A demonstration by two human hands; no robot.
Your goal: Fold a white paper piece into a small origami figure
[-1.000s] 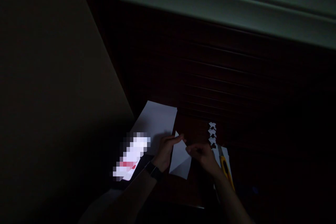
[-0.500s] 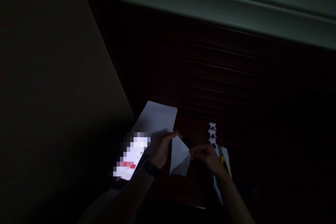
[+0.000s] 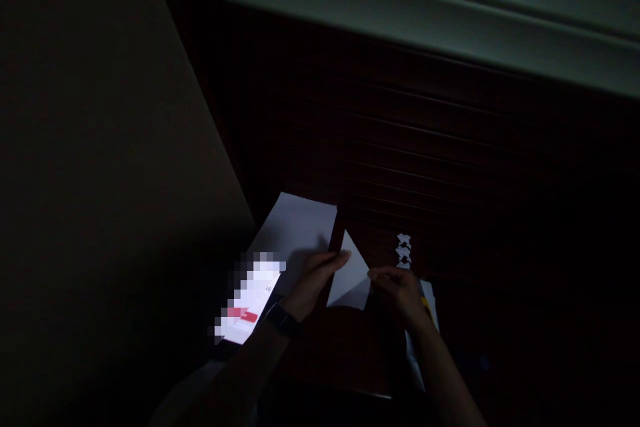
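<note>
The scene is very dark. My left hand [image 3: 313, 283] and my right hand [image 3: 399, 292] both pinch a small folded white paper [image 3: 351, 278], now a triangle with its tip pointing away from me. The left fingers grip its left edge, the right fingers its right corner. A dark watch sits on my left wrist. A white sheet [image 3: 299, 229] lies flat on the dark wooden table [image 3: 380, 213] just beyond my left hand.
A lit phone screen [image 3: 247, 307] lies left of my left wrist. A row of small folded white paper pieces [image 3: 403, 250] lies beyond my right hand. A yellow utility knife [image 3: 428, 307] on white paper is mostly hidden behind my right hand. A pale wall stands at left.
The paper between my hands has gone from a wider, lower shape to a folded triangle raised a little farther from me. Both hands shifted slightly up with it.
</note>
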